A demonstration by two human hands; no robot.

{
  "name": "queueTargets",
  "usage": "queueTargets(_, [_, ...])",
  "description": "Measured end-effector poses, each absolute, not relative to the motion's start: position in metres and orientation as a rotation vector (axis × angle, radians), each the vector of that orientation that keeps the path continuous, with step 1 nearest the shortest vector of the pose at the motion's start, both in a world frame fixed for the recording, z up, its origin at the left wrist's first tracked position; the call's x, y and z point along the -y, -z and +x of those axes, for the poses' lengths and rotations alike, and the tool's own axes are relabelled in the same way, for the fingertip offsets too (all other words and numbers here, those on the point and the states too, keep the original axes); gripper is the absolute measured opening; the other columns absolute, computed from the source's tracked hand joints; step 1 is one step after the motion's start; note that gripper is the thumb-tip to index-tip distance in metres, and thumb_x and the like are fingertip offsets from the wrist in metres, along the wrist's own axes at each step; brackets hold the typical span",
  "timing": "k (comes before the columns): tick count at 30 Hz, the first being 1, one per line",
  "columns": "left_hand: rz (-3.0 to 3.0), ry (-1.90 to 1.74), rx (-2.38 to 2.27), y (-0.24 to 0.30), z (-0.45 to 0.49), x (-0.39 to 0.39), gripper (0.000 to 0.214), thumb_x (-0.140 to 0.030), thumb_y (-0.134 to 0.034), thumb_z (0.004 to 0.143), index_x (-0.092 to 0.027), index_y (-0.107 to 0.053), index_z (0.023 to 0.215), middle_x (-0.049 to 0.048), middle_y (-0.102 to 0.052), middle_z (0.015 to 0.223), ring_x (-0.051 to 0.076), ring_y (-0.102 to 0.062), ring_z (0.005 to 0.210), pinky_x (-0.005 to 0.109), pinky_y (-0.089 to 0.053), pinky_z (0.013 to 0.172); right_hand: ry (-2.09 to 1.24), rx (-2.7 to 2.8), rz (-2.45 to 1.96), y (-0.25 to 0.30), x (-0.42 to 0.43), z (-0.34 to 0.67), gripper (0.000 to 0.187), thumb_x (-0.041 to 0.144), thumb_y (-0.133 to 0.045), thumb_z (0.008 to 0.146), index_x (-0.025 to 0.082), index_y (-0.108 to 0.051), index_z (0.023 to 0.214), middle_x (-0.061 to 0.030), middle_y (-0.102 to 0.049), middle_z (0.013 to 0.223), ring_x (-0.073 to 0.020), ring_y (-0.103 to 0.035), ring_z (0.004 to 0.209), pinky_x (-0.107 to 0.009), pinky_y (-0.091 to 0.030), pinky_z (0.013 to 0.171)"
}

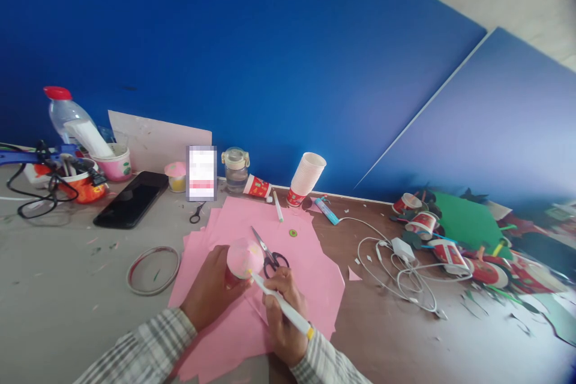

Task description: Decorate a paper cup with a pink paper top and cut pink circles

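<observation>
My left hand (pixel 210 283) is wrapped round a small paper cup capped with a pink paper dome (pixel 244 257), which bears yellowish marks. In my right hand (pixel 284 312) is a white marker (pixel 288 311) with a yellow end; its yellow tip touches or nearly touches the lower edge of the dome. Both hands are over stacked pink paper sheets (pixel 310 288). Just beyond my right hand, a pair of scissors (pixel 269 255) with dark handles lies partly spread on the paper. Most of the cup is hidden by my left fingers.
Behind the paper stand a tall stack of paper cups (pixel 308 174), a glass jar (pixel 236 171) and a tipped red cup (pixel 258 186). A black phone (pixel 132 199) and a tape ring (pixel 153 270) lie left. White cables (pixel 411 276) and a heap of decorated cups (pixel 445 255) occupy the right.
</observation>
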State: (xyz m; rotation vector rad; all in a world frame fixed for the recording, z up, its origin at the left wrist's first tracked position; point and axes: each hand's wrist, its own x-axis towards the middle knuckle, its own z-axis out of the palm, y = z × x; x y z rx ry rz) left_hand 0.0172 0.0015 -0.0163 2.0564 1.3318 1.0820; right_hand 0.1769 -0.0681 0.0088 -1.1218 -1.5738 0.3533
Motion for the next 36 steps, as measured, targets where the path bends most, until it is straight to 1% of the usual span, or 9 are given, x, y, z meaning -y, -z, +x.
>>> queueTargets(15, [2.034,-1.074,-1.335,0.0152,0.0172,-0.0011,0.044,-0.036,-0.073,0.050,-0.027,-0.056,0.090,0.0016,-0.059,0.084,0.026,-0.057,0.076,0.042,-0.053,0.065,-0.378,1.522,-1.139,-0.0076,0.0664,0.1781,0.014,0.012,-0.045,0.074,0.021,-0.056,0.077,0.0009,-0.051,0.063,-0.0215,-0.053,0.066,-0.035,-0.046,0.058])
queueTargets(19, [2.043,-1.075,-1.336,0.0164,0.0172,-0.0011,0.043,-0.036,-0.073,0.051,-0.027,-0.056,0.090,0.0017,-0.059,0.085,0.026,-0.057,0.078,0.042,-0.053,0.066,-0.376,1.526,-1.127,-0.0088,0.0662,0.1783,0.014,0.013,-0.045,0.074,0.021,-0.055,0.077,0.0012,-0.051,0.062,-0.0213,-0.052,0.065,-0.034,-0.045,0.058])
queueTargets(23, [2.045,-1.060,-1.339,0.0159,0.0172,-0.0007,0.043,-0.036,-0.074,0.051,-0.026,-0.056,0.089,0.0021,-0.058,0.085,0.026,-0.057,0.078,0.043,-0.052,0.067,-0.381,1.523,-1.140,-0.0086,0.0675,0.1781,0.013,0.014,-0.045,0.074,0.021,-0.055,0.078,0.0007,-0.051,0.064,-0.0211,-0.052,0.066,-0.037,-0.046,0.062])
queueTargets(28, [2.037,-1.069,-1.335,0.0148,0.0175,-0.0012,0.047,-0.032,-0.075,0.048,-0.025,-0.055,0.089,0.0022,-0.058,0.084,0.026,-0.056,0.079,0.043,-0.052,0.067,-0.394,1.547,-1.117,-0.0089,0.0695,0.1753,0.014,0.011,-0.046,0.073,0.022,-0.055,0.077,0.0002,-0.053,0.066,-0.0212,-0.053,0.066,-0.034,-0.046,0.058])
queueTargets(36, [2.024,-1.059,-1.337,0.0188,0.0173,-0.0018,0.046,-0.030,-0.075,0.047,-0.027,-0.055,0.089,0.0014,-0.058,0.085,0.027,-0.056,0.078,0.043,-0.052,0.066,-0.367,1.586,-1.070,-0.0112,0.0694,0.1724,0.016,0.011,-0.046,0.072,0.022,-0.055,0.078,0.0004,-0.054,0.064,-0.0231,-0.055,0.068,-0.040,-0.048,0.063])
